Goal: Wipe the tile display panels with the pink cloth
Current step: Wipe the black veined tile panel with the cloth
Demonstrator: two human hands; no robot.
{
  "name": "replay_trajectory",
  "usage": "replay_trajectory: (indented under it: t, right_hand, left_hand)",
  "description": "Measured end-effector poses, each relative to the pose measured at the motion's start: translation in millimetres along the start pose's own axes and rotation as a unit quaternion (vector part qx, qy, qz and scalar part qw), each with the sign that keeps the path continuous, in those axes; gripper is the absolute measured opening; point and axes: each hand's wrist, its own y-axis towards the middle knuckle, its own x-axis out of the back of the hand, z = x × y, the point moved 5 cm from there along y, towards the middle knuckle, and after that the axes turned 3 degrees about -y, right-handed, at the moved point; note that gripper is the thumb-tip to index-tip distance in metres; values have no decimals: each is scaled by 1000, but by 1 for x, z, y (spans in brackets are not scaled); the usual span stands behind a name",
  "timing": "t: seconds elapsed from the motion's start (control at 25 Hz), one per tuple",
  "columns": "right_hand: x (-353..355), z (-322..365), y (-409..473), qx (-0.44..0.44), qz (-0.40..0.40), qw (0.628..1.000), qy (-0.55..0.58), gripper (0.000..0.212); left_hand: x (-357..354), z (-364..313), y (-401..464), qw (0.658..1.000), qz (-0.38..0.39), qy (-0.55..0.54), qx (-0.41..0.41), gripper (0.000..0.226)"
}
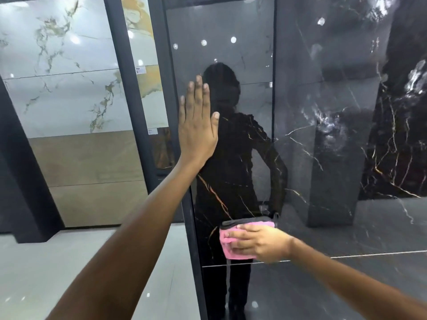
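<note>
A tall glossy black marble tile panel (300, 158) with gold veins stands straight ahead in a dark frame. My left hand (197, 125) lies flat against its upper left part, fingers straight and pointing up. My right hand (258, 244) presses a folded pink cloth (227, 244) against the panel lower down, just above a horizontal joint between tiles. The fingers lie spread over the cloth, which has a dark upper edge. A person's dark reflection shows in the panel.
A dark frame post (184, 181) borders the black panel on its left. Behind it to the left stand a white marble panel (57, 77) and a beige panel (92, 176). Glossy grey floor (57, 273) lies below.
</note>
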Motion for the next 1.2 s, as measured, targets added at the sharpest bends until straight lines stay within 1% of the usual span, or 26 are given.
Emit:
replay_trajectory:
  t: [0.04, 0.08, 0.12, 0.2, 0.24, 0.28, 0.32, 0.4, 0.44, 0.48, 0.52, 0.56, 0.6, 0.68, 0.72, 0.76, 0.8, 0.84, 0.92, 0.96, 1.0, 1.04, 1.08, 1.12, 1.16, 1.2]
  right_hand:
    - [4, -17, -6, 2, -40, 999, -9, 62]
    - [18, -51, -6, -55, -87, 995, -5, 60]
    - [37, -95, -3, -154, -137, 979, -8, 60]
    - [66, -165, 0, -365, -218, 905, 10, 56]
    - [69, -170, 8, -427, -233, 873, 22, 54]
    - [60, -151, 18, -434, -224, 872, 7, 54]
    - [37, -110, 30, -378, -188, 906, -8, 55]
    - [-8, 3, 37, -141, -69, 988, -3, 56]
    - [-22, 36, 23, -52, -3, 999, -3, 58]
    - [-28, 43, 8, -16, 36, 999, -4, 59]
    - [-25, 28, -2, -19, 27, 999, -11, 59]
    - [-13, -5, -6, -72, -17, 997, -8, 57]
    - [8, -50, -7, -167, -67, 984, 1, 54]
    - [49, -135, -10, -380, -171, 909, 31, 50]
    - [58, -151, -8, -450, -200, 869, 45, 51]
    - [56, -146, -2, -479, -214, 851, 31, 55]
    - [41, -122, 4, -462, -194, 865, 7, 61]
    - [20, -82, 8, -406, -142, 903, -8, 70]
    - [-18, 8, -1, -214, 4, 976, -32, 84]
    - [-25, 32, -16, -122, 71, 990, -28, 85]
    - [-23, 35, -30, -56, 88, 994, -29, 81]
    - [-13, 19, -39, -34, 60, 997, -42, 75]
    - [2, -12, -42, -83, 9, 996, -41, 69]
    - [21, -55, -44, -187, -40, 981, -30, 62]
    - [39, -99, -46, -320, -92, 943, -10, 58]
    - [49, -131, -51, -440, -140, 887, 4, 56]
  left_hand:
    - [0, 0, -1, 1000, -3, 1, 4, 56]
    - [0, 0, -1, 1000, -4, 0, 8, 56]
    - [-1, 1, -2, 1000, -9, -3, 8, 55]
    - [0, 0, -4, 1000, -18, -10, 1, 55]
    - [0, 0, -3, 1000, -17, -17, 0, 55]
    - [0, 0, -3, 1000, -14, -23, 0, 55]
    - [0, -1, -5, 1000, -10, -26, 3, 55]
    - [-2, 0, -16, 999, 2, -30, 13, 55]
    - [-5, 0, -26, 999, 8, -38, 16, 56]
    - [-8, -1, -41, 999, 12, -46, 13, 56]
    - [-12, -3, -58, 999, 16, -51, 5, 57]
    - [-15, -5, -74, 999, 16, -51, -6, 57]
    - [-18, -5, -89, 999, 13, -51, -13, 57]
    - [-24, -6, -110, 998, 9, -68, -13, 59]
    - [-26, -6, -118, 997, 11, -73, -14, 60]
    - [-28, -6, -125, 997, 13, -71, -19, 62]
    - [-29, -6, -129, 997, 12, -66, -27, 62]
    - [-30, -6, -132, 997, 13, -61, -34, 62]
    - [-30, -5, -135, 997, 19, -58, -37, 62]
    - [-30, -5, -135, 997, 22, -60, -33, 63]
    - [-29, -6, -135, 997, 23, -62, -29, 63]
    - [-29, -6, -136, 997, 18, -64, -27, 63]
    - [-30, -7, -137, 998, 12, -64, -27, 63]
    - [-31, -6, -138, 998, 6, -60, -29, 61]
    - [-31, -6, -139, 998, 5, -53, -30, 58]
    - [-32, -6, -138, 998, 8, -49, -31, 56]
